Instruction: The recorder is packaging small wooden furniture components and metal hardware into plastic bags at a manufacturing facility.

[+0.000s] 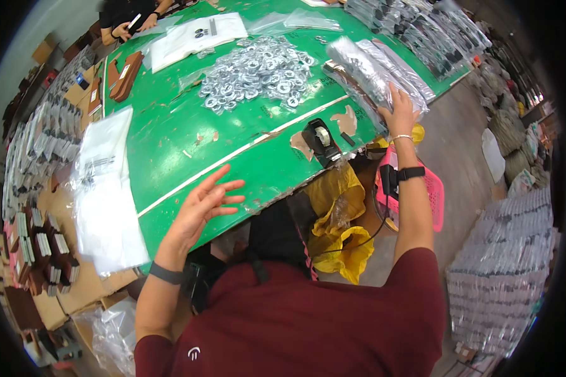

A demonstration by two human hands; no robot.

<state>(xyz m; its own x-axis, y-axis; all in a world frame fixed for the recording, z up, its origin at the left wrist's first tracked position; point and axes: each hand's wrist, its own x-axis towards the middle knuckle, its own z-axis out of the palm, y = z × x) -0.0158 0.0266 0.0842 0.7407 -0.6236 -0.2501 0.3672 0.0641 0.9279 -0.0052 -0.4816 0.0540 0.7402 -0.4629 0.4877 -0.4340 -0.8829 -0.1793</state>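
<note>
My left hand [201, 207] hovers over the near edge of the green table with its fingers spread and nothing in them. My right hand [400, 116] touches the near end of a clear plastic-wrapped package [361, 70], its thumb and fingers apart on top. This package lies on a small pile at the table's right side, and a brown edge shows under the film. Between my hands, by the table edge, stands a black tape dispenser [322, 139] with a roll of tape. Torn brown paper scraps [346, 120] and a small dark strip lie beside it.
A heap of small bagged metal rings [258, 72] covers the table's middle. White plastic bags [107, 188] lie at left, brown pieces [126, 76] at far left. Below the edge are yellow bags [352, 251] and a pink basket [432, 201]. Wrapped stacks [503, 270] stand right; another person's hands [148, 24] show at top left.
</note>
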